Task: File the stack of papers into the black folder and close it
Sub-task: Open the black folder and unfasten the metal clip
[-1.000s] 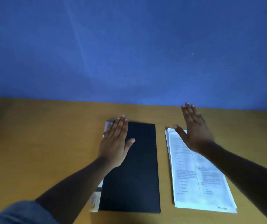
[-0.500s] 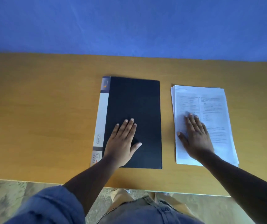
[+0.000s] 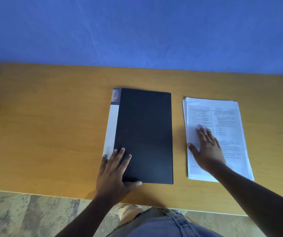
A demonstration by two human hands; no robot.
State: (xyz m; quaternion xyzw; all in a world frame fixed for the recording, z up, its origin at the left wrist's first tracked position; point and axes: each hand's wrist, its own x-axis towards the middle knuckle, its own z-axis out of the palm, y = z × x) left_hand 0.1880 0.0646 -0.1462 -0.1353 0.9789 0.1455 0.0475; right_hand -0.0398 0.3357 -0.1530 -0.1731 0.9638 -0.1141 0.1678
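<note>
The black folder (image 3: 144,130) lies closed on the wooden table (image 3: 48,127), its white spine label along the left side. My left hand (image 3: 115,171) rests flat on the folder's near left corner, fingers spread, thumb along the near edge. To the right lies the stack of printed white papers (image 3: 223,120), slightly fanned. My right hand (image 3: 205,149) lies flat on the lower left part of the stack, fingers apart. Neither hand grips anything.
A blue wall (image 3: 137,31) stands right behind the table. The table's near edge (image 3: 34,192) runs across the lower view, with patterned floor (image 3: 26,216) below it and my jeans (image 3: 163,224) at the bottom middle.
The view has tilted down from the wall to the table. My left hand slid from mid-cover to the folder's near left corner. My right hand has stayed flat on the papers since half a second ago.
</note>
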